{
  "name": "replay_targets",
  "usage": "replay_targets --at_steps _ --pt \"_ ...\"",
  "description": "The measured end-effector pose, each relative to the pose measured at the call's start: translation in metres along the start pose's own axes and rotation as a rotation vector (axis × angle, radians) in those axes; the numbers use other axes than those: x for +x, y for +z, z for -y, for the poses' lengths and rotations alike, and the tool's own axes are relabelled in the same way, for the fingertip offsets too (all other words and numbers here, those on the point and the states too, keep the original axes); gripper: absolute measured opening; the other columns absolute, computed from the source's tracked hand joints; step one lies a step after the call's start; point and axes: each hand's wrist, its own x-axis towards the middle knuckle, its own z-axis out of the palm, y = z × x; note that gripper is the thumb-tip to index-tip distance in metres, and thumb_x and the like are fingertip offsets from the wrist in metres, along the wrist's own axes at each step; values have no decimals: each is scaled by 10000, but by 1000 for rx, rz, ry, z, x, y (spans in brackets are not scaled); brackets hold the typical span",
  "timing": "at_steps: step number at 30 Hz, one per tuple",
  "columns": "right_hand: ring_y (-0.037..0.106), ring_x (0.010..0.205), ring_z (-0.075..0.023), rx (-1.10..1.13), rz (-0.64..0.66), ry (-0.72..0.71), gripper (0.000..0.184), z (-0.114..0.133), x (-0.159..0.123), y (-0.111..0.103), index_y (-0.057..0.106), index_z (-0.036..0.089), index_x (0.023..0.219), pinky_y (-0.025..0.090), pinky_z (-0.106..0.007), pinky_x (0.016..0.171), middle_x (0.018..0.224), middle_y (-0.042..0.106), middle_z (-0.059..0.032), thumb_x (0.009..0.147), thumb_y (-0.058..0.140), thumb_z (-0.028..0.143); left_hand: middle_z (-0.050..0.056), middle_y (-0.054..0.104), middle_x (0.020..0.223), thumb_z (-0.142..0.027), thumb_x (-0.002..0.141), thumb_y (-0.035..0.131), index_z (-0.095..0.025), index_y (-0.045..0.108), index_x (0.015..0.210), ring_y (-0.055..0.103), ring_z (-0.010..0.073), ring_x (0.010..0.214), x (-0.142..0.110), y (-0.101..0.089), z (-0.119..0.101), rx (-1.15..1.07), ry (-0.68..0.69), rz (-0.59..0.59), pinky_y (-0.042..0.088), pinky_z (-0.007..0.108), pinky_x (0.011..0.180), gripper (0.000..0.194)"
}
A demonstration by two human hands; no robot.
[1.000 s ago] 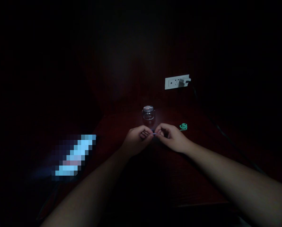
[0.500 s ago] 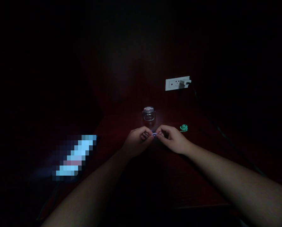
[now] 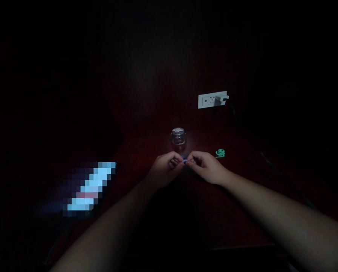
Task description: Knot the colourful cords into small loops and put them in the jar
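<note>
Both hands meet over the dark red table, fingertips nearly touching. Between them a small pale purple strand (image 3: 185,161) is stretched; it looks soft and cord-like, but its exact kind is too small to make out. My left hand (image 3: 166,168) pinches one end between thumb and forefinger. The other end is in a pinch of my right hand (image 3: 205,166). Just behind the fingers stands a clear lidded jar (image 3: 178,138). A coiled green cord-like piece (image 3: 220,153) lies right of my right hand.
On the left a lit, pixelated screen (image 3: 92,187) leans or lies at the table's edge, with a cable below it. A white wall socket (image 3: 213,99) with a plugged-in adapter is at the back right. A dark cable (image 3: 267,158) runs down the right side. The room is very dim.
The hands hold almost the same place and pinch. The purple strand between the fingertips shows slightly less length than before.
</note>
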Motion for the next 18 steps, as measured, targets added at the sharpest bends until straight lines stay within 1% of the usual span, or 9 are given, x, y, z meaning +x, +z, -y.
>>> replay_targets --at_steps 7,12,15,18 --pt "417 543 -91 35 67 -7 194 4 -2 1 521 154 712 331 -214 510 588 486 21 788 512 332 -15 562 663 -255 773 533 -150 554 802 469 64 549 0 -1 0 9 -19 -17 379 164 498 111" --pt "403 530 -89 14 56 -18 188 7 -3 1 506 156 686 320 -214 496 570 466 24 799 490 305 -12 552 671 -254 775 525 -154 545 807 470 68 563 -1 -1 2 -9 -13 -15 380 169 504 107" --pt "389 523 -84 19 66 -10 181 5 -2 1 504 155 683 308 -210 485 571 456 28 793 498 298 -19 541 646 -258 771 532 -154 541 801 462 66 543 -1 0 1 -29 -22 1 373 167 488 108" --pt "384 520 -82 17 75 -9 190 2 -2 1 495 155 672 299 -208 480 569 449 30 794 495 301 -13 565 671 -256 771 535 -152 548 820 479 65 554 -1 0 0 -53 -24 7 377 166 497 115"
